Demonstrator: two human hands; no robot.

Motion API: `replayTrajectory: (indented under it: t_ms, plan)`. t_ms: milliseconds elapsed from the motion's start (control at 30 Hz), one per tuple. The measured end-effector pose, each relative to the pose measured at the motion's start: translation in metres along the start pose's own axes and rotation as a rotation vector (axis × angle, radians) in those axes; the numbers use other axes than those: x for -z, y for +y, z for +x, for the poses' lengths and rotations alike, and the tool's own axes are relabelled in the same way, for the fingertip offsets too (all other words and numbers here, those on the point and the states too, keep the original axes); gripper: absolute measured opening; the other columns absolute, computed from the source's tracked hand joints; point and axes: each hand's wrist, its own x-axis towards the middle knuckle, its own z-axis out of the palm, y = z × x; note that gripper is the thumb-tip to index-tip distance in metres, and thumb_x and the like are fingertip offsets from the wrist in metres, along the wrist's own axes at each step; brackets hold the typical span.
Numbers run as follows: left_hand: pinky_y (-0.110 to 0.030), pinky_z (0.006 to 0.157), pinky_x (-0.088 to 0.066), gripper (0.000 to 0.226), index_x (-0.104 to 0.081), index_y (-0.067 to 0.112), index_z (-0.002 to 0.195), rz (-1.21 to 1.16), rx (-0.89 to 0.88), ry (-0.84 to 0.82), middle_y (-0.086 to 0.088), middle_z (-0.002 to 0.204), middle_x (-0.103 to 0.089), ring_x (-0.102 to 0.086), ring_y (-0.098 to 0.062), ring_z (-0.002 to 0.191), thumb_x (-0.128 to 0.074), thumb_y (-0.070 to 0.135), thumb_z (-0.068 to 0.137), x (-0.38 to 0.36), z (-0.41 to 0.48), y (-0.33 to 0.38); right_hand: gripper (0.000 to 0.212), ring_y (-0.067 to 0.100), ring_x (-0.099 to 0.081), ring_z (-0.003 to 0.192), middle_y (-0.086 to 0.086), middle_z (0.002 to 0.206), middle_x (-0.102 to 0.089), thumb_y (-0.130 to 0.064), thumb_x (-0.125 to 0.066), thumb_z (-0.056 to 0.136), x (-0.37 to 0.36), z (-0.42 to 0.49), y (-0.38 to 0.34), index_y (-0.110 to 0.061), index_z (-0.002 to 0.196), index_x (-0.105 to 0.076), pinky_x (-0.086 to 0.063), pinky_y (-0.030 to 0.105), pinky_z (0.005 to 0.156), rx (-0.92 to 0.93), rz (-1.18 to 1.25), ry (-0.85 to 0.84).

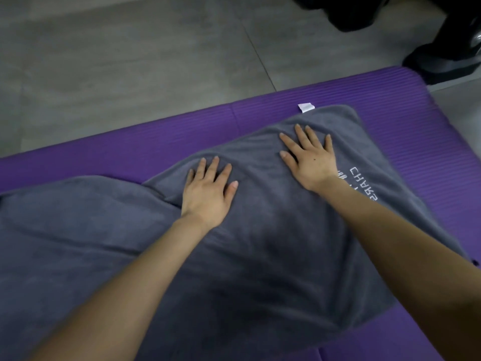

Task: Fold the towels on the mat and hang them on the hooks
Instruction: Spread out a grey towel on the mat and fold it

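Left hand and right hand, fingers straight and spread, press flat on a folded grey towel lying on the purple mat; smoothing outward toward the edges should flatten its wrinkles before the next fold.

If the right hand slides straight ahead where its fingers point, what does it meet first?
The right hand would likely cross the far edge of the grey towel onto the purple mat, just left of the white label.
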Motion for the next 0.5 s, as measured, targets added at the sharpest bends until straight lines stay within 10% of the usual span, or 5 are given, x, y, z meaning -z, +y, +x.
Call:
replayTrajectory:
  t_ms: [300,500]
  plan:
    - [-0.041,0.117,0.003,0.053,-0.016,0.027,0.148,0.0,-0.092,-0.038,-0.001,0.157,-0.007,0.003,-0.024,0.145,-0.018,0.045,0.099,0.011,0.05,-0.001,0.055,0.021,-0.001,0.146,0.004,0.159,-0.007,-0.056,-0.016,0.096,0.003,0.02,0.02,-0.037,0.148,-0.016,0.007,0.059,0.113,-0.112,0.093,0.073]
    - [-0.045,0.115,-0.009,0.057,-0.038,0.017,0.141,0.0,-0.165,0.131,-0.008,0.15,-0.031,-0.02,-0.035,0.141,-0.018,0.043,0.095,-0.002,0.019,0.021,0.047,0.032,-0.041,0.132,0.012,0.141,-0.048,-0.035,-0.032,0.097,0.011,-0.034,0.065,-0.013,0.135,-0.048,-0.023,0.047,0.111,-0.24,0.323,0.534]
